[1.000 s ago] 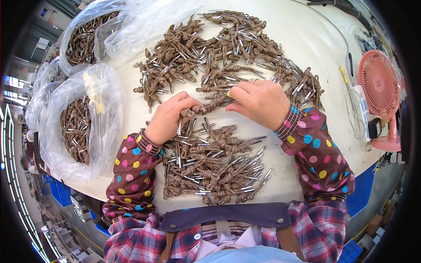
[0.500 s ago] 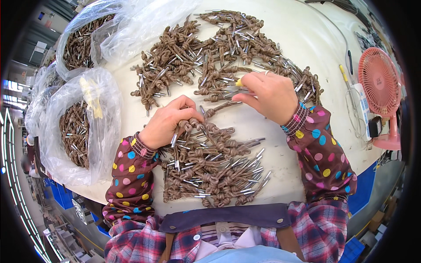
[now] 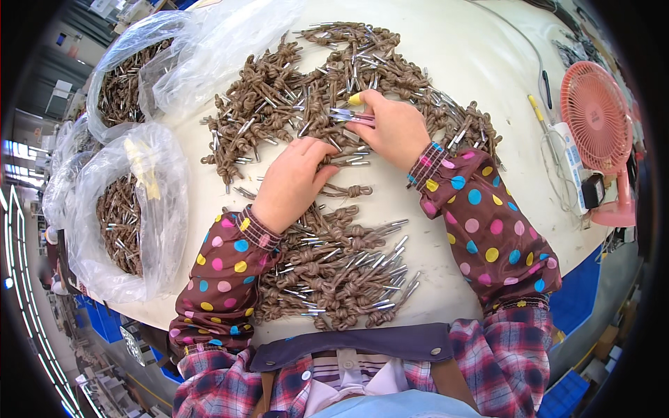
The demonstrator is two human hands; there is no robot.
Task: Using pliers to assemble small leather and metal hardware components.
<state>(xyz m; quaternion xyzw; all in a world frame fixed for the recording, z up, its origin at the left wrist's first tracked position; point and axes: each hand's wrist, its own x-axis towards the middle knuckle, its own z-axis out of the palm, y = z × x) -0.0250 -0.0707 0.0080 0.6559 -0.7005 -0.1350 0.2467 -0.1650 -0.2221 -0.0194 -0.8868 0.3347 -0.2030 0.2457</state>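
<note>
around the rim, a cluttered workshop floor (image 3: 580, 338) with blue bins (image 3: 577, 292) to the right and left, bent by the wide lens. in front, a broad cream table (image 3: 446, 258), scuffed on the right. at the left, clear plastic bags (image 3: 166, 230), bulging and full of brown cords with silver tips. across the far middle, a loose far pile (image 3: 268, 90) of the same knotted cords, heaped in an arc. closer in, just past the apron, a flatter near pile (image 3: 334, 268), many tips toward the right. at the far right, upright on its stand, a pink fan (image 3: 596, 111), beside a white power strip (image 3: 568, 167).

over the close edge of the far pile, a right hand (image 3: 401, 132), fingers closed around a small metal tool (image 3: 352, 116), with a yellow cover (image 3: 357, 99) on one fingertip. to its left, a left hand (image 3: 291, 182), fingers curved down at the same edge; cannot tell whether gripping a cord there. between the piles, near the left thumb, a single cord (image 3: 352, 190), lying on the table.
</note>
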